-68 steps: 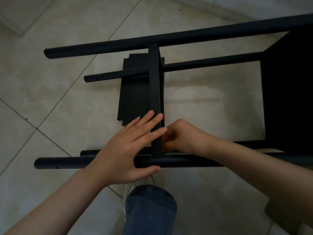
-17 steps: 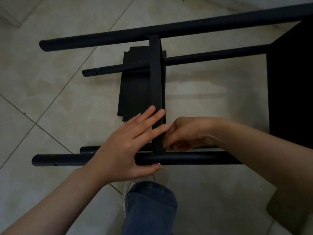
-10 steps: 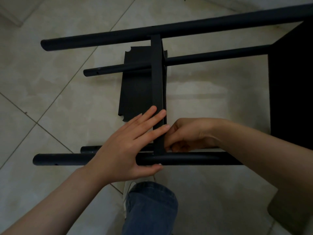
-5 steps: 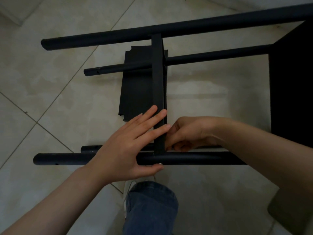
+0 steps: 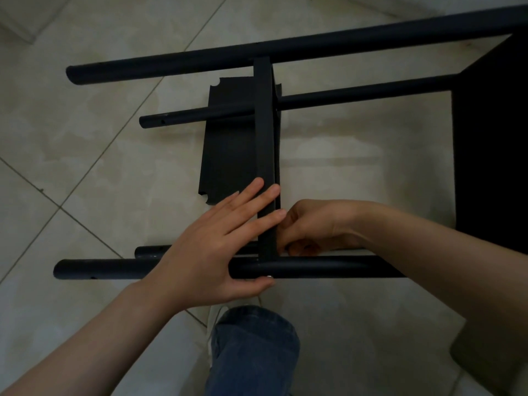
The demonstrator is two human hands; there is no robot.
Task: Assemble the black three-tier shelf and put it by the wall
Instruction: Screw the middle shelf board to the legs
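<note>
Shelf: the black shelf (image 5: 357,94) lies on its side on the tiled floor (image 5: 100,167), poles running left to right, in front of the person.
Left hand: the left hand (image 5: 211,247) lies flat, palm down, over the near pole (image 5: 314,267).
Left fingers: the fingers (image 5: 257,201) are straight and slightly spread, and press across the upturned edge of the middle panel (image 5: 265,132). The tips reach its right side.
Left thumb: the thumb (image 5: 254,284) stretches out along the near side of the near pole and touches it.
Right hand: the right hand (image 5: 317,227) sits just right of the middle panel, in the corner where the panel meets the near pole.
Right fingers: they are curled in tight, with the tips down at the joint (whether they pinch anything is hidden by the hand and the shadow).
Middle panel: it stands on edge and spans from the far pole (image 5: 285,52) to the near pole. Its broad face shows on the left.
End panel: a second panel (image 5: 491,138) stands on edge at the right, between the same poles.
Lower poles: two thinner-looking poles run nearer the floor, one of them (image 5: 148,250) just beyond the near pole and partly covered by the left hand.
In the way: both forearms cross the near pole, and the joint itself is covered.
Below: a knee in blue jeans (image 5: 254,347), with a bit of white shoe (image 5: 214,318) beside it.
</note>
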